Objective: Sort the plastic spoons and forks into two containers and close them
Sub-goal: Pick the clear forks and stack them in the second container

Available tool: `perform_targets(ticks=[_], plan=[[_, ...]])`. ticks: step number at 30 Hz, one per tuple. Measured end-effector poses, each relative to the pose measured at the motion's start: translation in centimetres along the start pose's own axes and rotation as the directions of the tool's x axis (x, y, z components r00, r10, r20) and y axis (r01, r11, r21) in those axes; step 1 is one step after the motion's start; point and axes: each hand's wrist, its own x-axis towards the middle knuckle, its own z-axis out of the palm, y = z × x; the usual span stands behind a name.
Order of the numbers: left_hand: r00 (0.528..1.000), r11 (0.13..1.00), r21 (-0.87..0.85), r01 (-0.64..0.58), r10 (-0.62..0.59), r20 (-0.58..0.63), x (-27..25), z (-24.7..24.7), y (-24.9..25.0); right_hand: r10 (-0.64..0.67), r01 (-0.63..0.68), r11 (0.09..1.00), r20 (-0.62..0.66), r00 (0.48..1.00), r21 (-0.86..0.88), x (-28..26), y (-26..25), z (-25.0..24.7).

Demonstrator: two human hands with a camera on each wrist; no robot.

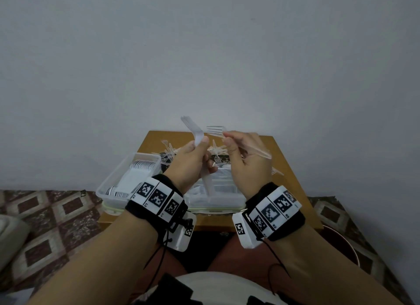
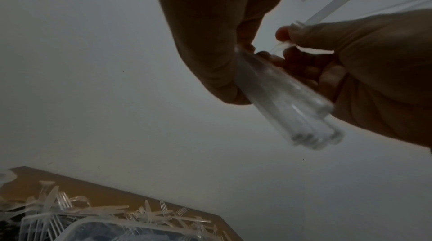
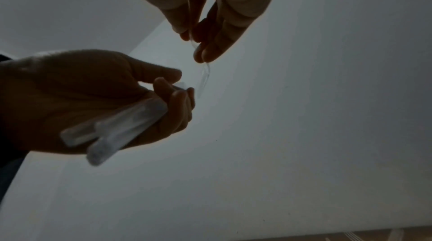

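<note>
Both hands are raised above the table in the head view. My left hand grips a stacked bundle of clear plastic forks, tines up and handles hanging down below the palm. My right hand pinches a single clear fork by its neck, tines pointing left toward the bundle and a small gap between them. The left wrist view shows the bundle's handles in my left hand. In the right wrist view my right hand holds the single fork.
Two clear open containers stand side by side on the small wooden table: the left container holds stacked spoons, the right container holds cutlery. A loose pile of clear cutlery lies behind them. A patterned floor surrounds the table.
</note>
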Motion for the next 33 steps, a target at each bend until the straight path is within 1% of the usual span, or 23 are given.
perform_targets(ticks=[2, 5, 8, 10, 11, 14, 15, 17, 18, 19, 20, 21, 22, 23, 24, 26, 27, 28, 29, 30, 31, 33], plan=[[0.999, 1.0, -0.012, 0.018, -0.017, 0.05, -0.1, 0.0, 0.2, -0.068, 0.067, 0.997, 0.041, 0.997, 0.04, -0.4, -0.2, 0.2], [0.994, 0.998, -0.066, -0.003, 0.01, 0.105, -0.2, 0.1, 0.5, -0.093, 0.083, 0.994, 0.13, 0.987, 0.078, -0.9, -0.5, 0.5], [0.998, 0.991, -0.129, -0.028, 0.036, 0.055, -0.2, -0.3, 1.0, -0.128, 0.109, 0.99, 0.251, 0.959, 0.088, -1.6, -0.3, 0.7], [0.999, 0.991, -0.122, -0.046, 0.047, 0.007, 0.0, -0.7, 1.1, -0.14, 0.121, 0.989, 0.317, 0.938, 0.079, -1.9, -0.1, 0.8], [0.999, 0.995, -0.096, -0.036, 0.037, 0.002, 0.0, -0.8, 1.1, -0.149, 0.132, 0.988, 0.325, 0.934, 0.075, -1.9, 0.0, 0.9], [0.998, 1.0, 0.007, 0.03, -0.03, 0.05, -0.2, -0.8, 0.8, -0.18, 0.174, 0.984, 0.3, 0.937, 0.048, -1.9, 0.3, 1.2], [0.998, 0.999, 0.02, 0.037, -0.038, 0.042, -0.2, -0.8, 0.7, -0.194, 0.19, 0.981, 0.299, 0.934, 0.043, -1.8, 0.4, 1.3], [1.0, 0.999, 0.033, 0.01, -0.009, -0.03, 0.0, -0.7, 0.4, -0.218, 0.211, 0.976, 0.336, 0.916, 0.057, -1.7, 0.7, 1.2], [0.997, 0.999, 0.037, -0.017, 0.02, -0.076, 0.1, -0.7, 0.3, -0.209, 0.198, 0.978, 0.365, 0.907, 0.069, -1.7, 0.9, 1.1], [0.992, 0.998, 0.04, -0.046, 0.051, -0.119, 0.2, -0.7, 0.3, -0.173, 0.155, 0.985, 0.386, 0.906, 0.077, -1.7, 1.1, 0.9], [0.984, 0.996, 0.049, -0.079, 0.086, -0.157, 0.3, -0.8, 0.2, -0.1, 0.074, 0.994, 0.392, 0.915, 0.082, -1.8, 1.2, 0.8], [0.976, 0.992, 0.063, -0.11, 0.12, -0.184, 0.3, -0.9, 0.2, 0.008, -0.048, 0.994, 0.385, 0.923, 0.095, -1.9, 1.1, 0.8], [0.969, 0.987, 0.08, -0.139, 0.152, -0.196, 0.3, -0.9, 0.1, 0.124, -0.187, 0.974, 0.389, 0.913, 0.129, -1.9, 0.8, 0.7], [0.964, 0.982, 0.096, -0.164, 0.18, -0.194, 0.2, -1.0, 0.1, 0.219, -0.314, 0.934, 0.421, 0.88, 0.17, -1.9, 0.4, 0.7], [0.961, 0.975, 0.115, -0.19, 0.209, -0.183, 0.2, -1.1, 0.0, 0.288, -0.425, 0.881, 0.479, 0.829, 0.208, -1.8, 0.1, 0.6], [0.953, 0.957, 0.163, -0.238, 0.263, -0.152, 0.1, -1.1, -0.1, 0.364, -0.613, 0.742, 0.606, 0.708, 0.27, -1.6, -0.3, 0.7], [0.95, 0.951, 0.176, -0.256, 0.281, -0.137, 0.1, -1.0, -0.2, 0.391, -0.674, 0.683, 0.639, 0.663, 0.281, -1.5, -0.5, 0.8], [0.949, 0.948, 0.175, -0.267, 0.289, -0.122, 0.0, -0.9, -0.2, 0.423, -0.71, 0.649, 0.645, 0.636, 0.274, -1.4, -0.6, 0.9], [0.953, 0.95, 0.16, -0.267, 0.286, -0.104, 0.0, -0.8, -0.1, 0.458, -0.728, 0.635, 0.632, 0.625, 0.259, -1.4, -0.6, 0.9], [0.959, 0.957, 0.14, -0.254, 0.267, -0.089, 0.0, -0.8, -0.1, 0.493, -0.722, 0.652, 0.593, 0.636, 0.231, -1.4, -0.5, 1.0], [0.968, 0.967, 0.118, -0.225, 0.235, -0.082, 0.0, -0.7, 0.0, 0.525, -0.696, 0.692, 0.529, 0.667, 0.19, -1.3, -0.4, 1.0], [0.983, 0.985, 0.052, -0.164, 0.168, -0.076, -0.1, -0.5, 0.2, 0.533, -0.604, 0.792, 0.382, 0.755, 0.088, -0.9, -0.2, 0.9]])
